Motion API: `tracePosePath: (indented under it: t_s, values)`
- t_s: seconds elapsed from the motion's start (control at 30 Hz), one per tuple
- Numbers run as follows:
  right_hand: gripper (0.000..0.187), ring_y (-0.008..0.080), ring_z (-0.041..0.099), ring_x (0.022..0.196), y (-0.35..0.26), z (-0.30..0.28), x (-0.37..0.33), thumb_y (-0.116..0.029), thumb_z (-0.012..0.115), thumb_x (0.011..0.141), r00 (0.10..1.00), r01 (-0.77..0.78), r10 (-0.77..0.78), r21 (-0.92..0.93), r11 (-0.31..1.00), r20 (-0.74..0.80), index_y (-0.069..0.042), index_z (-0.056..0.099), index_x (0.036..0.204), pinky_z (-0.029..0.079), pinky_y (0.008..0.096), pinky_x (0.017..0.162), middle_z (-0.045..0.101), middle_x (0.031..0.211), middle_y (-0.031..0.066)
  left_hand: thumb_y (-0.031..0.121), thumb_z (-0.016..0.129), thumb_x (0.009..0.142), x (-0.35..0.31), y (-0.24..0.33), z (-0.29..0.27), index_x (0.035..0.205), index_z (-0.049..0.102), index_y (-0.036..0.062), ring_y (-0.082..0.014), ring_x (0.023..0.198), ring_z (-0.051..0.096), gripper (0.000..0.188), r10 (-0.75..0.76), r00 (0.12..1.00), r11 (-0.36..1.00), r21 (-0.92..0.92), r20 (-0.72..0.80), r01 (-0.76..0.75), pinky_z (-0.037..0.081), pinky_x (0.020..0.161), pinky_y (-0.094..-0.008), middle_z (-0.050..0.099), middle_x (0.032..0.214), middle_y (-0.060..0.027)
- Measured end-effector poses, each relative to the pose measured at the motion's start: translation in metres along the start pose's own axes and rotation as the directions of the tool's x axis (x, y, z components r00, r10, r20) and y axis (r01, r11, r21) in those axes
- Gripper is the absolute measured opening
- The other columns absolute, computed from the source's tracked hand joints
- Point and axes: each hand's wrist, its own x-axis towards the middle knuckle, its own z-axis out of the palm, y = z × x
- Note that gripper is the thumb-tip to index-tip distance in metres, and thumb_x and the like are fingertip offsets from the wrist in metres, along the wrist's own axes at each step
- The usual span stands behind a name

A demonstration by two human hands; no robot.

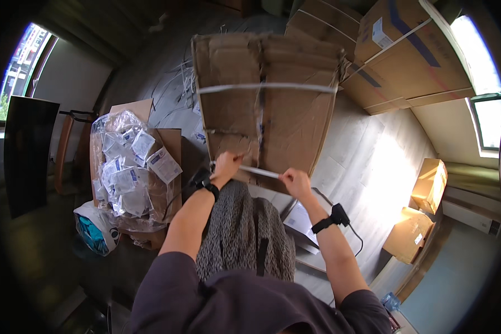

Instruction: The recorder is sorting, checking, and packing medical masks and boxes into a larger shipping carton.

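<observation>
A large, worn brown cardboard box (298, 125) stands in front of me, with a seam down its middle and a white packing strap across its far part. Along its near edge runs a second white strap (260, 172). My right hand (296, 182) is closed on the right end of this stretch of strap. My left hand (228, 166) is closed at the strap's left end, fingertips pinched together. Both wrists wear black bands with small devices. Below my hands, grey knitted fabric (234, 222) covers my lap.
To the left, an open carton (172, 146) holds many small clear packets beside a white-and-teal bag (94, 228). Loose straps (175, 83) lie on the floor beyond. Big strapped cartons (412, 61) stand far right; smaller boxes (409, 234) sit near the right wall.
</observation>
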Motion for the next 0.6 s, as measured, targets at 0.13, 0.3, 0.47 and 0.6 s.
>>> tracePosePath:
  t_s: [0.13,0.3,0.47,0.6]
  values:
    - [0.025,0.0307,0.066,0.068,0.064,0.094,-0.024,-0.031,0.077,0.079,0.999,0.002,0.005,-0.148,0.989,0.049,-0.009,0.068,0.076,0.050,0.0434,0.063,0.067,0.070,0.0116,0.031,0.062,0.089,-0.059,-0.069,0.068,0.069,0.071,0.0033,-0.0406,0.069,0.065,0.035,-0.026,0.997,0.991,0.132,0.070,0.017,0.051,0.064,-0.0495,0.065,0.069,-0.0214]
    - [0.027,0.0329,0.060,0.066,0.112,0.087,-0.008,-0.029,0.075,0.079,0.937,0.180,-0.264,-0.331,0.926,-0.227,-0.009,0.059,0.068,0.041,0.0438,0.065,0.063,0.068,0.0089,0.022,0.069,0.083,-0.044,-0.037,0.105,0.067,0.061,0.0104,-0.0340,0.059,0.056,0.022,0.474,0.851,0.878,0.195,-0.227,-0.438,0.044,0.056,-0.0458,0.058,0.062,-0.0111]
    - [0.026,0.0298,0.063,0.066,0.109,0.059,0.034,-0.027,0.078,0.077,0.954,-0.151,0.125,-0.077,0.986,-0.274,-0.008,0.068,0.092,0.049,0.0434,0.067,0.064,0.070,0.0086,0.032,0.067,0.087,0.037,0.004,0.077,0.082,0.066,0.0081,-0.0371,0.076,0.062,0.024,0.418,0.906,0.908,0.061,-0.070,-0.415,0.048,0.070,-0.0452,0.066,0.077,-0.0139]
    - [0.053,0.0299,0.066,0.076,0.078,0.053,0.038,-0.026,0.081,0.074,0.986,-0.148,0.144,-0.049,0.988,-0.079,-0.013,0.062,0.122,0.050,0.0426,0.071,0.070,0.082,0.0095,0.043,0.064,0.089,0.056,-0.008,0.050,0.114,0.064,0.0070,-0.0410,0.097,0.063,0.044,0.349,0.914,0.927,0.064,0.207,-0.368,0.049,0.084,-0.0447,0.070,0.100,-0.0189]
